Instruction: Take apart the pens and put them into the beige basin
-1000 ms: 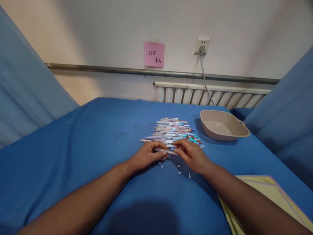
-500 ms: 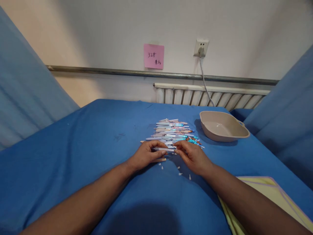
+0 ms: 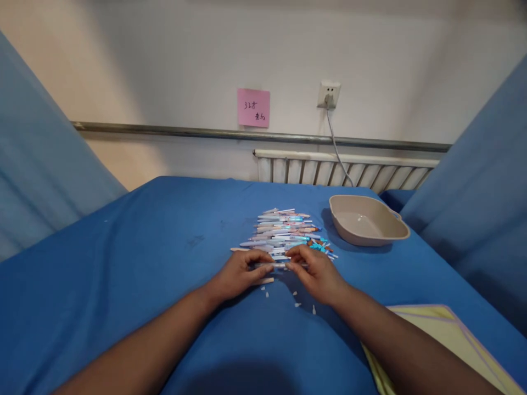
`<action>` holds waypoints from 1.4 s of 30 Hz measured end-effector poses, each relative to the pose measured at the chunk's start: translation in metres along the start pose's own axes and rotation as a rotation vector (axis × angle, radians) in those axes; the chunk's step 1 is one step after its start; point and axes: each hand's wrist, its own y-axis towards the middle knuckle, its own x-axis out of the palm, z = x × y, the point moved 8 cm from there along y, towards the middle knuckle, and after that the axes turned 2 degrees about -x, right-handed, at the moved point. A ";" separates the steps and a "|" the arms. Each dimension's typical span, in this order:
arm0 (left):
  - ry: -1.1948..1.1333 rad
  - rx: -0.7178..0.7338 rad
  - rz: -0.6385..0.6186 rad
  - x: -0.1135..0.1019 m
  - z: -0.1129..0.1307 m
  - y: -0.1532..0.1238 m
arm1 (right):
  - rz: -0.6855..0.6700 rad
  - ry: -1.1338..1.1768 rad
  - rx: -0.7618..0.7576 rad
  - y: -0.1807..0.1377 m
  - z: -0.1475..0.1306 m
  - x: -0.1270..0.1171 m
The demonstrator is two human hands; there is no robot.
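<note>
My left hand (image 3: 241, 272) and my right hand (image 3: 315, 272) meet over the blue cloth (image 3: 144, 263), both pinched on one thin pen (image 3: 280, 265) held level between them. Just beyond my fingers lies a pile of several pastel pens and pen parts (image 3: 284, 230). A tan pen barrel (image 3: 265, 281) rests on the cloth under my left fingers. Small white tips (image 3: 297, 303) are scattered in front of my hands.
A beige shallow dish (image 3: 366, 226) stands to the right of the pile. A yellow cloth (image 3: 440, 340) lies at the near right. Blue fabric rises on both sides. Behind are a radiator (image 3: 341, 167), a rail, a pink note (image 3: 253, 107) and a wall socket (image 3: 328, 94).
The view has tilted up a little, so everything sits lower in the frame. Since a second ago a tan barrel has come to lie under my left fingers. Both hands stay pinched together.
</note>
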 end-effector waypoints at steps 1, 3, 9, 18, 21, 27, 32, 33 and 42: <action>0.036 0.014 -0.004 -0.002 0.002 0.000 | 0.002 0.031 0.031 0.001 0.003 0.003; 0.089 0.030 -0.011 -0.004 0.005 0.001 | 0.003 0.097 0.104 0.003 0.012 0.010; 0.160 0.038 0.044 -0.010 0.005 0.005 | -0.013 0.261 0.267 0.001 0.034 0.023; 0.143 -0.021 0.115 -0.010 -0.001 0.008 | 0.039 0.072 0.010 0.006 0.018 0.001; 0.164 0.013 0.066 -0.005 0.003 0.007 | 0.025 0.047 -0.012 0.007 0.020 0.000; 0.102 0.051 0.068 -0.004 0.000 0.006 | 0.049 0.055 0.105 0.006 0.022 -0.005; -0.071 0.057 0.103 -0.013 -0.014 0.005 | 0.172 0.400 0.288 0.000 0.018 -0.005; -0.096 0.062 0.106 -0.014 -0.015 0.004 | 0.196 0.440 0.304 -0.002 0.015 -0.005; 0.063 0.192 -0.012 -0.006 0.009 -0.008 | 0.359 0.499 0.426 -0.027 0.003 -0.005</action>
